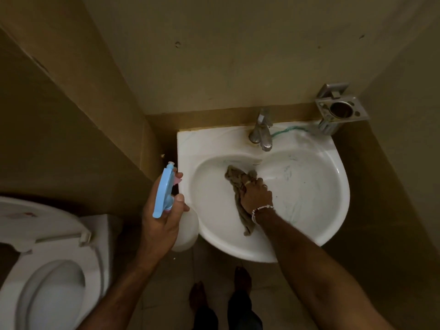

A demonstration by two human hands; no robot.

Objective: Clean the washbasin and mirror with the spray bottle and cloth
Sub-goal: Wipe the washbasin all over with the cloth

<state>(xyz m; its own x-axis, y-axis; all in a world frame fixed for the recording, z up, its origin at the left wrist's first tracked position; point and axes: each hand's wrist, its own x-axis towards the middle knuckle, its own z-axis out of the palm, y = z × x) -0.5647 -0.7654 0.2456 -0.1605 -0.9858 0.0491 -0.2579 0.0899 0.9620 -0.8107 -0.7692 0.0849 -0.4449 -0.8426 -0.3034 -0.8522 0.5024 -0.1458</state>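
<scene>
At the bottom edge, two bare feet [220, 291] stand on the tiled floor, dark trouser legs above them. To the left sits a white toilet [47, 270] with its seat down and lid raised.

Both forearms reach up from below. The left hand [164, 210] is clenched around the neck of the bottle [166, 189], a blue spray head with a pink trigger; its white body hangs below the hand, just beside the basin's [333, 186] left rim and outside the bowl. The thumb lies across the neck and a fingertip rests near the trigger. The nozzle points up toward the corner of the wall.

The right hand [256, 194], a beaded bracelet [260, 210] on its wrist, is inside the bowl, fingers closed on the cloth [240, 198]. The cloth is brownish and bunched, pressed against the bowl's floor; one end sticks out past the fingers toward the tap, the other trails back under the wrist toward the near rim. Faint greenish streaks mark the bowl to the right of the hand.

Beyond, the metal tap [262, 132] stands at the back of the basin, a green smear running from it to the right. A metal holder [340, 110] is fixed on the wall at the far right corner. No mirror is in view.
</scene>
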